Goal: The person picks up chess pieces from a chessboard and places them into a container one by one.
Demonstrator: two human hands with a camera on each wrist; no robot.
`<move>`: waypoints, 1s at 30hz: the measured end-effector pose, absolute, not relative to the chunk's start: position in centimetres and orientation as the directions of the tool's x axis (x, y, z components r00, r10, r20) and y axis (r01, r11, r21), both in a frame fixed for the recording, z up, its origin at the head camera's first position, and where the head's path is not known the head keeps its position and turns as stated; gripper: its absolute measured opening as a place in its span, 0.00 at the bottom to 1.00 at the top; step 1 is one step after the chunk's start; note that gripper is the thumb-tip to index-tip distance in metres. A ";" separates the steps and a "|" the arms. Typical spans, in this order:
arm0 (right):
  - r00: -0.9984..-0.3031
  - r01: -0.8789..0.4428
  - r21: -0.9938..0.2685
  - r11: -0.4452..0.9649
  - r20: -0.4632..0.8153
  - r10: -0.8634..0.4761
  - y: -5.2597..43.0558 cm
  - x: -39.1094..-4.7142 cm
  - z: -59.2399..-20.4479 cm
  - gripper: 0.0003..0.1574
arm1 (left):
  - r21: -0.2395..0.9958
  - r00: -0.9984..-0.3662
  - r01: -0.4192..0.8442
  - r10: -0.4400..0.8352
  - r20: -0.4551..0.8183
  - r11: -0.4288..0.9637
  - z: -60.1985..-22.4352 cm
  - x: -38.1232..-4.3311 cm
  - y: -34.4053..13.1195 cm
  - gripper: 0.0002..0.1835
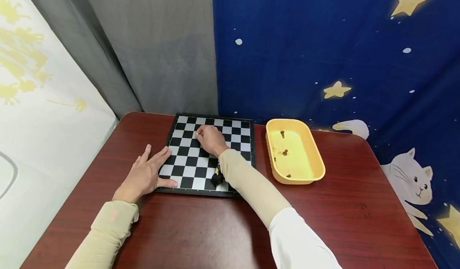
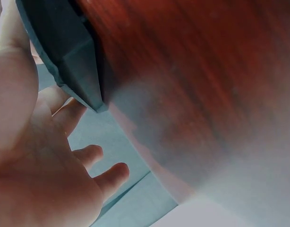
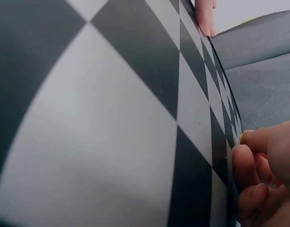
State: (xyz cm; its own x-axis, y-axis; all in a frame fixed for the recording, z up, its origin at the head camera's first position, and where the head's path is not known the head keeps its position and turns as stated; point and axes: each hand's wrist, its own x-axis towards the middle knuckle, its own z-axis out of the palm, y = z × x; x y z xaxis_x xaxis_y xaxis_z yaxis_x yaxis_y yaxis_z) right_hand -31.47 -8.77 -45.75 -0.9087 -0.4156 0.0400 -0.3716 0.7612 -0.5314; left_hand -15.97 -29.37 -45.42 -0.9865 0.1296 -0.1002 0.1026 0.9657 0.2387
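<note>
A black-and-white chessboard (image 1: 187,157) lies on the red-brown table (image 1: 223,229). My left hand (image 1: 145,175) lies flat with fingers spread on the board's near left corner (image 2: 76,71). Over the far squares, my right hand (image 1: 210,139) curls its fingers and pinches a small yellow piece (image 1: 197,133), of which only a sliver shows between the fingertips (image 3: 246,156). The board's squares (image 3: 135,94) fill the right wrist view. A small black thing (image 1: 217,176) sits at my right wrist above the near squares.
A yellow tray (image 1: 312,157) stands right of the board, with a few small dark pieces (image 1: 284,152) inside. Blue star-and-cat cloth (image 1: 341,61) and grey curtain (image 1: 151,41) hang behind the table. A white panel (image 1: 39,101) stands on the left.
</note>
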 end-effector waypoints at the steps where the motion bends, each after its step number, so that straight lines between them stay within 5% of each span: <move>1: -0.906 -0.374 -0.535 0.757 0.038 -0.421 -8.6 -31.4 -45.7 0.10 | 0.238 -0.986 0.102 0.129 -0.101 0.966 -45.4 -15.9 -29.4 0.64; 30: -0.850 -0.512 -0.500 0.699 0.177 -0.496 1.5 -27.6 -39.7 0.11 | 0.256 -0.984 0.083 0.119 -0.128 0.963 -45.3 -15.7 -29.4 0.66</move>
State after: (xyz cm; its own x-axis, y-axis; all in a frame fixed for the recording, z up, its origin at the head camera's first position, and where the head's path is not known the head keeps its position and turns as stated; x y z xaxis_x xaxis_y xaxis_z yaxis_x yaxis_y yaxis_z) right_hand -27.56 1.50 -39.65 -0.8500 -0.4960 0.1773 -0.5119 0.6986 -0.4999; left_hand -15.67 -29.37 -45.32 -0.9845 0.1195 -0.1285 0.0835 0.9631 0.2559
